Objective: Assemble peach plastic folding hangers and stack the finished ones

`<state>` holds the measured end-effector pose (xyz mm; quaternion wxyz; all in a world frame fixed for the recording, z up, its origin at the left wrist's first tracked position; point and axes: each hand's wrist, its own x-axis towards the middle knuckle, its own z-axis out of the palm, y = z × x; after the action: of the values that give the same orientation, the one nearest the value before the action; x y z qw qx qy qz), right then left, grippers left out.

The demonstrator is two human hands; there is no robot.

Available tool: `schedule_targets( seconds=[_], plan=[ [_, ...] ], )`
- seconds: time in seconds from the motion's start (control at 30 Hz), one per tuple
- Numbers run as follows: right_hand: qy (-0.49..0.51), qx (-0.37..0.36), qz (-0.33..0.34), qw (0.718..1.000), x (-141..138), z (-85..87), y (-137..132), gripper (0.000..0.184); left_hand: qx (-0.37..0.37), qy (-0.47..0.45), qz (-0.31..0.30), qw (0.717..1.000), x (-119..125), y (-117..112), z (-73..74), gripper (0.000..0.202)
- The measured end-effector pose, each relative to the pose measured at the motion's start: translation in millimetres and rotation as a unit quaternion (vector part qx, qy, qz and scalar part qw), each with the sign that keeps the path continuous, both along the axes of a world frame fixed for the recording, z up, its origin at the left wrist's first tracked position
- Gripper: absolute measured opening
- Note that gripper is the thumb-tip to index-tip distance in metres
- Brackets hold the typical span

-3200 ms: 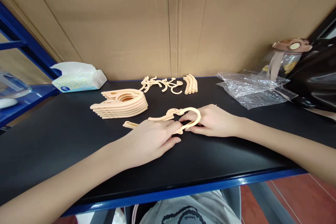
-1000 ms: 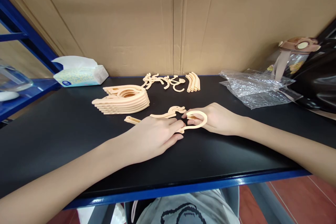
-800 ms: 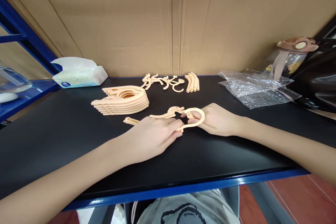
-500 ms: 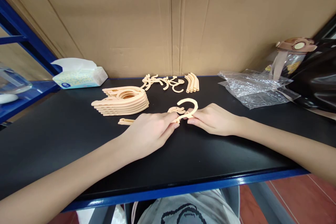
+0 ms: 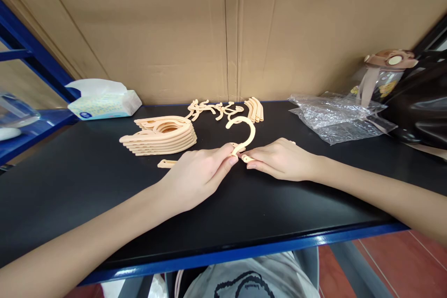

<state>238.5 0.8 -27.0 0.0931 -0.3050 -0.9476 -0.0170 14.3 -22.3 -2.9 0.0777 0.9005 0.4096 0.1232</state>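
My left hand point(image 5: 199, 174) and my right hand point(image 5: 277, 160) meet at the middle of the black table point(image 5: 87, 186). Both pinch the base of a peach plastic hanger hook point(image 5: 242, 131), which now stands upright with its curve pointing away from me. The hook joins a flat hanger body point(image 5: 166, 163) that lies under my left hand; only its left end shows. Both hands are closed on the joint.
A stack of finished peach hangers point(image 5: 160, 135) lies left of centre. Loose hooks point(image 5: 213, 110) and curved arm pieces point(image 5: 254, 109) lie at the back by the cardboard wall. A tissue pack point(image 5: 103, 102) sits far left. A clear plastic bag point(image 5: 335, 114), a bottle point(image 5: 384, 72) and a black bag point(image 5: 422, 102) sit right.
The hook lay flat to the right between my hands; it has swung up and back to stand upright. My right hand shifted from the hook's loop to its base.
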Motion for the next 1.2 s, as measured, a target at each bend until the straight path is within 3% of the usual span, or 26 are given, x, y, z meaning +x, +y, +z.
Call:
schedule_targets(
  seconds=[0.23, 0.53, 1.2],
  plan=[
    [0.012, 0.026, 0.03, 0.999, 1.5, -2.8, -0.4, 0.034, -0.064, 0.023, -0.067, 0.995, 0.7, -0.4, 1.0, 0.031],
    [0.0, 0.098, 0.074, 0.992, 2.0, -3.2, -3.5, 0.035, -0.084, -0.013, -0.097, 0.992, 0.9, 0.5, 0.4, 0.03],
    [0.017, 0.183, 0.079, 0.98, -1.4, -4.3, -4.4, 0.037, -0.103, -0.052, -0.096, 0.989, 0.2, 3.0, -2.0, 0.026]
  ],
)
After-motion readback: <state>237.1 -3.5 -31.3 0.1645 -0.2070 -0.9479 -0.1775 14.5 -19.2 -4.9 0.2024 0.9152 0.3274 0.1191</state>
